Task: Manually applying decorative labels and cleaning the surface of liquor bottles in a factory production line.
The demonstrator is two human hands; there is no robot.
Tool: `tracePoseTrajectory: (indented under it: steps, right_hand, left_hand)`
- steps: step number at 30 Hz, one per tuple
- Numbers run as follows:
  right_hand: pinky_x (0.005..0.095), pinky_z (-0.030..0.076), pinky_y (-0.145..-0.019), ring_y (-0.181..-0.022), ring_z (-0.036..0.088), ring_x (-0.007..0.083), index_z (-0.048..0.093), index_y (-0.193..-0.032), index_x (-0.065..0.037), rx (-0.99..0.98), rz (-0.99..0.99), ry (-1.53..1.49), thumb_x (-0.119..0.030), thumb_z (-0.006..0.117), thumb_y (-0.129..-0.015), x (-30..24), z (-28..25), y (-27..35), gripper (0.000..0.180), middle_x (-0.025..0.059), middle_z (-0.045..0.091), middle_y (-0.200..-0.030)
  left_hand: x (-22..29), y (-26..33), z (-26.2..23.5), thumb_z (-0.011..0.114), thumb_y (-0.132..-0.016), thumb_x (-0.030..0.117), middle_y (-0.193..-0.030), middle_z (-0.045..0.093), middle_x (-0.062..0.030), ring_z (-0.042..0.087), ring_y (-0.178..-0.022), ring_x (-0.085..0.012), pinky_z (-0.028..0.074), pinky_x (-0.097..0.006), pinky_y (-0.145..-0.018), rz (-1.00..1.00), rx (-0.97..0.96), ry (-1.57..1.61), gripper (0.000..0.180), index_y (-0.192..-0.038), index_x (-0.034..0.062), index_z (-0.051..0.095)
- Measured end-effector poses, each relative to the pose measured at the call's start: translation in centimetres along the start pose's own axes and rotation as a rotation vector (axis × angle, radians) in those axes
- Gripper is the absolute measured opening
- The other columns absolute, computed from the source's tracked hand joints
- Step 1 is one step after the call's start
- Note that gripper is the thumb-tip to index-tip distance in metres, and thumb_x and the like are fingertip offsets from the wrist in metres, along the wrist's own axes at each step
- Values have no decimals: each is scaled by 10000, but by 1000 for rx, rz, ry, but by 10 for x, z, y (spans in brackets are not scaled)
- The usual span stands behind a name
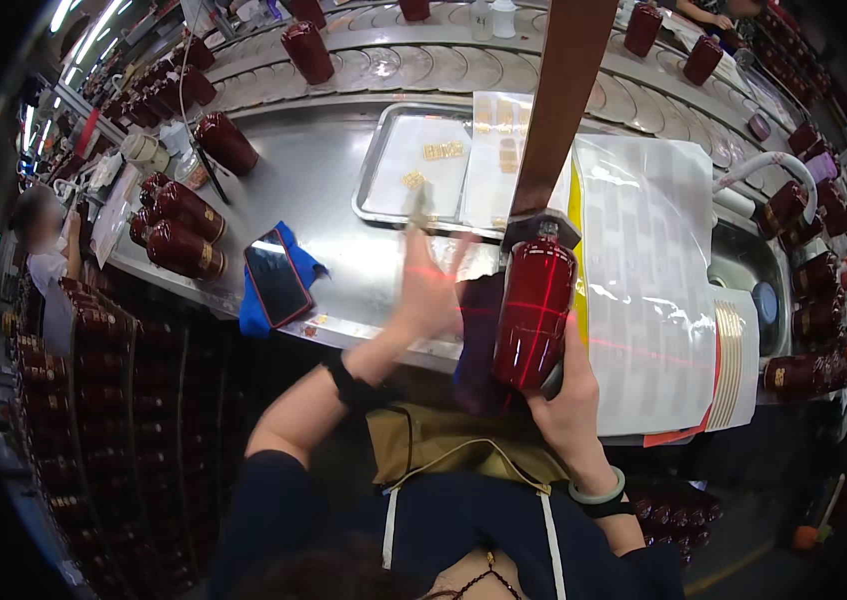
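Observation:
A dark red glossy bottle point(536, 320) stands tilted in front of me, its neck up by a dark block on a brown post and red laser lines crossing its side. My right hand point(572, 385) grips its lower right side, thumb along the glass. My left hand point(426, 290) is smeared by motion, reaching over the table edge toward a metal tray point(369, 175). A pale blurred shape shows at its fingertips; I cannot make out whether it is held. On the tray's white sheet lie small gold decals point(444, 151). Dark purple cloth point(482, 330) lies beside the bottle.
A phone point(279, 280) rests on blue cloth at the left. Red bottles point(189, 215) stand and lie farther left. Plastic-covered white sheets point(644, 290) cover the right side, before a sink point(779, 300). A conveyor point(424, 70) carries bottles behind. The brown post point(566, 100) rises in the middle.

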State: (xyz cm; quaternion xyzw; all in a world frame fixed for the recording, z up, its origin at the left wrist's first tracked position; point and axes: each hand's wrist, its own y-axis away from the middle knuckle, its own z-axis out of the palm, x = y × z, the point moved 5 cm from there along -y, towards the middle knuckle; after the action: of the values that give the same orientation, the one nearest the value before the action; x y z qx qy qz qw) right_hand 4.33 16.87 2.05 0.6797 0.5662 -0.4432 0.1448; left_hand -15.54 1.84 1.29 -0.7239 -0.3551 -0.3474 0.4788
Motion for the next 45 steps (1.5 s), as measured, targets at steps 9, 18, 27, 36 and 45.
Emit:
tracePoseTrajectory:
  steps: [9, 18, 27, 36, 45]
  right_hand:
    - [496, 542, -952, -1175, 616, 497, 365, -1548, 63, -1, -29, 134, 16, 759, -658, 16, 6, 16, 974, 305, 593, -1348]
    - [476, 581, -807, -948, 704, 472, 365, -1496, 122, -18, -48, 249, -149, 863, -719, 37, 11, 31, 963, 279, 666, -1132]
    - [435, 591, -769, -913, 727, 422, 385, -1501, 87, -35, -25, 266, -89, 809, -826, 53, 12, 44, 816, 259, 693, -1104]
    - [488, 577, -870, -1042, 682, 474, 344, -1535, 95, -57, -20, 190, -154, 864, -659, 43, 10, 43, 1049, 311, 631, -1254]
    - [442, 563, -947, -1200, 632, 417, 423, -1534, 35, -95, -21, 80, -60, 784, -745, 10, 7, 2, 873, 264, 571, -1412]
  left_hand:
    - [-124, -272, -140, 829, -842, 483, -1552, 447, -291, 430, -1453, -399, 331, -417, -1207, -97, 411, -334, 1011, -1519, -117, 376]
    - [-193, -402, -105, 978, -566, 556, -1383, 584, -309, 570, -1303, -433, 444, -460, -1113, -252, 559, -382, 1208, -1414, -133, 461]
    - [-220, -411, -51, 982, -570, 282, -1048, 753, -142, 732, -920, -277, 574, -384, -845, -108, 543, -60, 685, -1109, -31, 697]
    - [-212, -405, 20, 969, -560, 330, -1119, 734, -202, 730, -1007, -298, 572, -397, -901, -180, 291, 14, 812, -1182, -72, 637]
    - [-177, -336, -56, 840, -880, 296, -1439, 557, -215, 518, -1366, -303, 422, -423, -1111, -46, 136, 142, 743, -1429, -71, 498]
